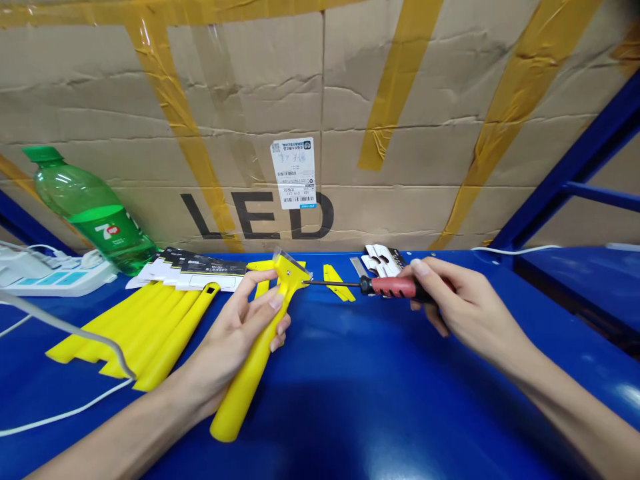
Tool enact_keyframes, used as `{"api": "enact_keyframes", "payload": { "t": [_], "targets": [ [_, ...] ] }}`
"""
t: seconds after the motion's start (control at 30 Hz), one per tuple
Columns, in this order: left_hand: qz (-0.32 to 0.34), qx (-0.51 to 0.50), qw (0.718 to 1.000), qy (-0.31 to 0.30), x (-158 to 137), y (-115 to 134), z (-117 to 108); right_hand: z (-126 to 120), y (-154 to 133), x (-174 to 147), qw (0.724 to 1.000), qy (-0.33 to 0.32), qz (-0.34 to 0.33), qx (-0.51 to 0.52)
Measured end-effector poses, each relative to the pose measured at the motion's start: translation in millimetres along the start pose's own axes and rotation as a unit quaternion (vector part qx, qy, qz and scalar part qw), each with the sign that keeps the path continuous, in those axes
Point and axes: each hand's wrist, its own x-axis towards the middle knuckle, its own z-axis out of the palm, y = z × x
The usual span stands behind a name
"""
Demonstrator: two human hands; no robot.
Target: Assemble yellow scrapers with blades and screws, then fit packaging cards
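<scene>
My left hand [255,313] is wrapped round the handle of a yellow scraper [243,393], its head tilted up and away from me. In my right hand [455,293] is a screwdriver [395,287] with a red and black grip. Its thin shaft points left, and the tip meets the scraper's head near a screw, though I cannot tell whether it sits in a slot. Behind the scraper lie flat yellow plastic pieces [339,283]. Near the screwdriver are a small metal blade [359,267] and white-and-black card packets [383,260].
Several yellow handles [170,333] with printed cards [200,267] lie at the left on the blue surface [350,413]. A green soda bottle [100,213] leans by a power strip [65,275] with white cables [70,413]. A large taped carton [400,200] stands behind; a blue frame [560,167] is at right.
</scene>
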Motion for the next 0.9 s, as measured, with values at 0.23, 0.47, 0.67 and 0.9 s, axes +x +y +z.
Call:
{"api": "enact_keyframes", "payload": {
  "t": [0.23,0.47,0.67,0.9],
  "targets": [
    [0.012,-0.009,1.000,0.021,-0.2,1.6,1.9,-0.9,1.5,1.4,0.995,-0.061,-0.055,0.061],
    [0.021,-0.007,0.999,0.025,-2.6,0.1,2.8,2.7,-2.3,-4.1,0.999,-0.023,-0.003,0.040],
    [0.025,-0.005,0.999,0.024,-2.4,1.1,3.5,1.8,-3.9,-2.7,0.994,-0.070,-0.015,0.077],
    [0.030,-0.009,0.999,0.029,-0.6,-0.6,1.5,10.0,-4.6,-3.0,0.985,-0.070,0.057,0.149]
  ]
}}
